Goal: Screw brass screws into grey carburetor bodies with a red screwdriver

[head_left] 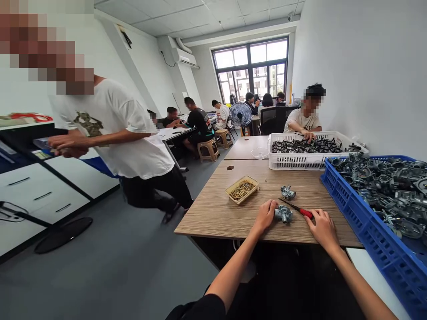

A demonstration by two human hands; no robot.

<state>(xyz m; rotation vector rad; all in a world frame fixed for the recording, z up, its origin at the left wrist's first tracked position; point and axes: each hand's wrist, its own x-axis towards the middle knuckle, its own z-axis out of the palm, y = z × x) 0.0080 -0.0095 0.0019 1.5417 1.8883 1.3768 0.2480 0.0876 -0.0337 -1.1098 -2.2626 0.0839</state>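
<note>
My left hand (266,215) is closed on the left side of a small grey metal carburetor (284,214) at the table's near edge. In my right hand (323,226) is a screwdriver (306,213) with a red handle, held between thumb and fingers. Its dark shaft points left, passing just above the carburetor; I cannot tell whether the tip touches anything. A second carburetor (287,192) lies a little farther back. To the left of it, a cream tray (230,196) holds many small brass-coloured screws.
A blue crate (347,200) heaped with metal parts borders my right side. Behind it stands a white basket (293,161) of dark parts, with a co-worker's hand (308,135) in it. Another person (133,133) leans at the left by the drawers (33,186). A fan (240,114) stands farther back.
</note>
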